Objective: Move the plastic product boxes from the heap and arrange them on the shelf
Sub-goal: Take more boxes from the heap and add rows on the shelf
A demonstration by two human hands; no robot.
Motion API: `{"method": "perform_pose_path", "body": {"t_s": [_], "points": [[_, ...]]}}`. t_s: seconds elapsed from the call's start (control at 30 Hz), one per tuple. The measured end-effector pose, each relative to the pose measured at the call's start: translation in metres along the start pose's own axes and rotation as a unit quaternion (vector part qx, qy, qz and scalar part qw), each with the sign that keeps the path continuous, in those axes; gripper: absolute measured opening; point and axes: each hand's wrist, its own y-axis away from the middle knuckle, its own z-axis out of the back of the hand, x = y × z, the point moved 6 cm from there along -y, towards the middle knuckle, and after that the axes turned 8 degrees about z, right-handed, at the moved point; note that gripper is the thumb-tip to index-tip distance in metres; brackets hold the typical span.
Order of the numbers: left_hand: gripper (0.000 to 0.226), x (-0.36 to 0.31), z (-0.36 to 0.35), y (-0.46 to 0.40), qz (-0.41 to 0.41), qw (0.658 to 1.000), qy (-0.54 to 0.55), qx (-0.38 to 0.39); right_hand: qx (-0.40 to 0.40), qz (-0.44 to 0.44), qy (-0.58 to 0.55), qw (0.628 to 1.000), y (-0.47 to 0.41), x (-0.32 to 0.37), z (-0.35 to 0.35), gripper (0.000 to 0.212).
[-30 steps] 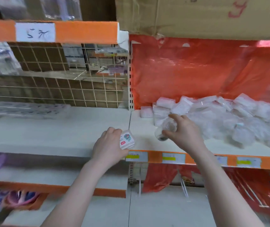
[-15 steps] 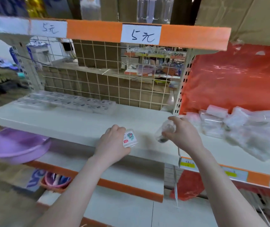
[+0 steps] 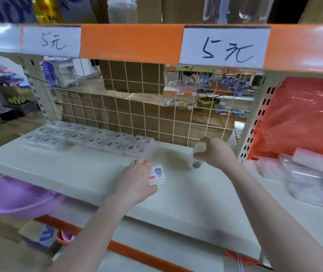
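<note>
Left hand [image 3: 132, 179] grips small clear box [image 3: 157, 174] above shelf [image 3: 82, 169] — right hand [image 3: 216, 154] clutches blurred clear box [image 3: 197, 154]; heap [image 3: 305, 173] at right.

Bright even light, soft shadows; motion blur throughout, wide-angle bending at edges

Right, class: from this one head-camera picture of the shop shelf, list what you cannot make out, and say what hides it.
- Label print on the flat clear plastic boxes arranged at the back of the white shelf: motion blur.
- Contents of the clear box held by the right hand: fingers and blur hide it.
- Small text on the box with the cartoon sticker in the left hand: too small.
- Heap of clear boxes: cut off by the right edge.
</note>
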Motion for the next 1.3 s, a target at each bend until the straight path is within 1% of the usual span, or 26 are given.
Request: {"method": "perform_pose_path", "body": {"t_s": [0.13, 0.27, 0.53, 0.67, 1.0, 1.17, 1.3], "points": [[0.05, 0.008, -0.001, -0.018, 0.004, 1.0, 0.011, -0.004, 0.041, 0.009, 0.041, 0.998, -0.042, 0.007, -0.01, 0.043], [0.053, 0.017, -0.008, -0.026, 0.01, 1.0, 0.011, 0.005, 0.075, 0.021, 0.08, 0.994, -0.066, 0.009, -0.03, 0.03], [0.057, 0.037, -0.004, -0.038, -0.005, 1.0, -0.011, 0.006, 0.066, 0.007, 0.084, 0.994, -0.089, 0.01, -0.044, 0.026], [0.056, 0.042, -0.003, -0.043, -0.01, 1.0, -0.017, 0.007, 0.055, -0.013, 0.063, 0.996, -0.091, 0.01, -0.049, 0.019], [0.058, 0.053, -0.002, -0.045, -0.014, 1.0, -0.012, 0.008, 0.05, -0.03, 0.034, 0.998, -0.097, 0.023, -0.056, 0.024], [0.059, 0.058, -0.001, -0.047, -0.007, 1.0, -0.004, 0.006, 0.055, -0.023, 0.028, 0.998, -0.101, 0.03, -0.058, 0.022], [0.058, 0.059, -0.002, -0.048, -0.008, 1.0, -0.005, 0.002, 0.039, -0.017, 0.037, 0.998, -0.1, 0.035, -0.058, 0.024]]}}
